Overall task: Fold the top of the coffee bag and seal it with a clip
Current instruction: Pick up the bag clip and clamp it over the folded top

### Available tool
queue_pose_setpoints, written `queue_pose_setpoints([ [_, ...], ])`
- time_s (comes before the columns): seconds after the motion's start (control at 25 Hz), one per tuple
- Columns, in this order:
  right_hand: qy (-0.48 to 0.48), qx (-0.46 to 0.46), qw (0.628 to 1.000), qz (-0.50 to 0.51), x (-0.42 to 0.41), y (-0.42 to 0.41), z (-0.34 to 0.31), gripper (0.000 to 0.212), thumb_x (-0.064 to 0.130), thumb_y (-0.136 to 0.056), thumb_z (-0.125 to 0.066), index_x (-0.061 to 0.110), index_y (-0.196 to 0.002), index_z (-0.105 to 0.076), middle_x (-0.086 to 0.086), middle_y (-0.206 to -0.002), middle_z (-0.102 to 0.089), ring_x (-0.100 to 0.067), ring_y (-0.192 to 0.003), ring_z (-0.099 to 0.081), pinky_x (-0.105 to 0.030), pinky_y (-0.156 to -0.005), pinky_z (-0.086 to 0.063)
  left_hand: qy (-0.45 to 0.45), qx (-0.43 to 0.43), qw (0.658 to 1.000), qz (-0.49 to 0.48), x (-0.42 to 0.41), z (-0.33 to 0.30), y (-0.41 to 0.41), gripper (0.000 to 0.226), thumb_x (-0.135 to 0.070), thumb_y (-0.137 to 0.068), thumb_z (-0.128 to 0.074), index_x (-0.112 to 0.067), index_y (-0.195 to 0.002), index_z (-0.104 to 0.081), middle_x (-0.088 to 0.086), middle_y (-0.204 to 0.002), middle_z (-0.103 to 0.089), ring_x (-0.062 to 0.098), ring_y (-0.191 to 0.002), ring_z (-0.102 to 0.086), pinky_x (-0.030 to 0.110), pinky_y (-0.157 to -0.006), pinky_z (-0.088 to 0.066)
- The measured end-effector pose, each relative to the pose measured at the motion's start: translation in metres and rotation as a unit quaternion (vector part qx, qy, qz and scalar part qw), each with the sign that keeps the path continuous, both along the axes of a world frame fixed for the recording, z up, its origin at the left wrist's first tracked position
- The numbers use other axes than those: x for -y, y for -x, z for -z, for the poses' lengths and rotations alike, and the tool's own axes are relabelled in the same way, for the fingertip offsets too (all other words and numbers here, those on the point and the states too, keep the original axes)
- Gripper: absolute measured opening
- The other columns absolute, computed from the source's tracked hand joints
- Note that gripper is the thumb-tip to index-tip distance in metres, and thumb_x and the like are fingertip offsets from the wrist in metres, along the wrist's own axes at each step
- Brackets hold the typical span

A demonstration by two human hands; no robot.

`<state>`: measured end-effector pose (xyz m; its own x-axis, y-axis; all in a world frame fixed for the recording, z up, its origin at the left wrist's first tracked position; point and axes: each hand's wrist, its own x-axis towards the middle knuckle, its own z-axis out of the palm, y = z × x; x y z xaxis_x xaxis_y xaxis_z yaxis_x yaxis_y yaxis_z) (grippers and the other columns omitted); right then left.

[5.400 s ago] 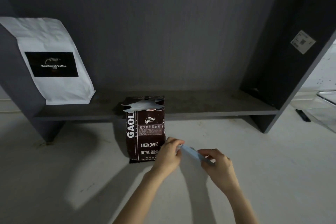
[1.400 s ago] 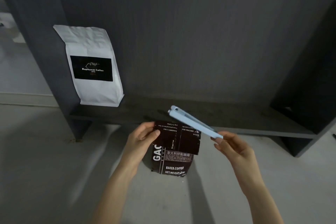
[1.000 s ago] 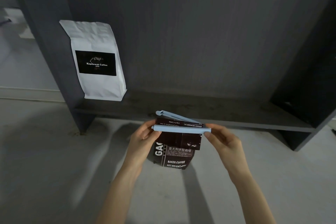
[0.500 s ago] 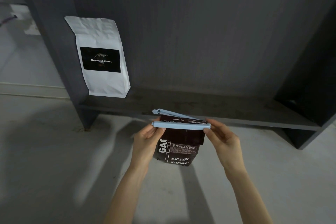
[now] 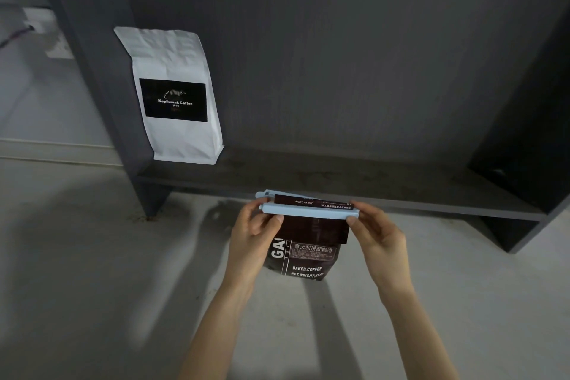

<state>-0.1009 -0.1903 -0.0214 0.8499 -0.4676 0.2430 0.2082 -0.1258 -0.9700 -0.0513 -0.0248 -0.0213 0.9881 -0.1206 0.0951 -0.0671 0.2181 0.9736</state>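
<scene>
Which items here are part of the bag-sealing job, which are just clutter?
In the job:
dark coffee bag, top folded over
light blue clip, straddling the fold
left hand and right hand, one at each end of the clip

Just there:
white coffee bag on the shelf

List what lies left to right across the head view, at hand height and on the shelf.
White coffee bag on the shelf, then left hand, blue clip over the dark coffee bag, then right hand.
</scene>
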Motion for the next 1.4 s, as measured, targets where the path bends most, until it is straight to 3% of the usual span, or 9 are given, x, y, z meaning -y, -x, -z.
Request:
queue_pose_setpoints([
  [0.16, 0.008, -0.002, 1.0, 0.003, 0.0, 0.001, 0.0, 0.03, 0.006, -0.082, -0.058, 0.036, -0.084, -0.06, 0.003, -0.083, -0.066, 0.008, -0.071, -0.062, -0.003, -0.063, -0.048, 0.009, -0.003, 1.0, 0.018, -0.002, 0.0, 0.0, 0.043, 0.001, -0.082, -0.055, -0.015, -0.118, -0.04, -0.018, -0.079, -0.072, -0.013, -0.076, -0.062, 0.001, -0.063, -0.046],
  [0.28, 0.007, -0.002, 1.0, 0.001, -0.002, 0.002, 0.0, 0.031, 0.006, -0.082, -0.058, 0.036, -0.084, -0.059, 0.004, -0.083, -0.066, 0.009, -0.07, -0.062, -0.003, -0.062, -0.048, 0.004, -0.011, 1.0, 0.015, -0.005, 0.001, -0.001, 0.051, -0.008, -0.083, -0.057, -0.017, -0.129, -0.036, -0.011, -0.104, -0.066, -0.014, -0.086, -0.059, 0.0, -0.075, -0.046],
  [0.36, 0.002, 0.001, 1.0, 0.002, -0.004, 0.003, 0.0, 0.032, 0.004, -0.083, -0.057, 0.036, -0.083, -0.059, 0.005, -0.082, -0.065, 0.009, -0.069, -0.062, -0.004, -0.062, -0.048, -0.011, 0.005, 1.0, 0.014, -0.005, 0.002, -0.001, 0.043, -0.01, -0.082, -0.057, -0.016, -0.123, -0.045, -0.008, -0.11, -0.065, -0.009, -0.094, -0.06, 0.003, -0.082, -0.045],
  [0.44, -0.005, 0.005, 1.0, 0.003, -0.006, 0.005, 0.0, 0.031, 0.003, -0.083, -0.056, 0.034, -0.083, -0.059, 0.006, -0.081, -0.065, 0.01, -0.067, -0.062, -0.003, -0.061, -0.048, -0.004, 0.008, 1.0, -0.001, -0.003, 0.002, 0.001, 0.035, -0.009, -0.081, -0.059, -0.016, -0.115, -0.051, -0.013, -0.101, -0.067, -0.009, -0.09, -0.062, 0.003, -0.078, -0.047],
  [0.8, 0.003, 0.006, 1.0, 0.009, -0.008, 0.008, -0.001, 0.028, 0.003, -0.083, -0.057, 0.032, -0.085, -0.058, 0.007, -0.08, -0.064, 0.012, -0.066, -0.061, -0.003, -0.06, -0.047, 0.022, 0.003, 0.999, -0.03, -0.001, 0.001, 0.004, 0.027, -0.005, -0.08, -0.059, -0.014, -0.104, -0.051, -0.011, -0.097, -0.063, -0.014, -0.077, -0.061, 0.003, -0.063, -0.047],
  [0.96, 0.012, 0.006, 1.0, 0.009, -0.008, 0.009, 0.0, 0.027, 0.004, -0.083, -0.057, 0.03, -0.086, -0.058, 0.008, -0.079, -0.063, 0.012, -0.065, -0.061, -0.003, -0.06, -0.047, 0.005, -0.007, 1.0, -0.012, -0.004, 0.001, 0.003, 0.03, -0.012, -0.081, -0.06, -0.032, -0.103, -0.055, -0.015, -0.1, -0.064, -0.014, -0.083, -0.061, 0.017, -0.078, -0.046],
  [1.4, 0.014, 0.002, 1.0, 0.013, -0.009, 0.011, 0.001, 0.03, 0.004, -0.083, -0.057, 0.034, -0.082, -0.058, 0.008, -0.078, -0.064, 0.012, -0.066, -0.061, -0.003, -0.059, -0.047, 0.026, -0.029, 0.999, 0.0, -0.005, 0.0, 0.005, 0.021, -0.012, -0.079, -0.06, -0.026, -0.095, -0.059, -0.001, -0.098, -0.063, 0.014, -0.095, -0.059, 0.025, -0.08, -0.045],
])
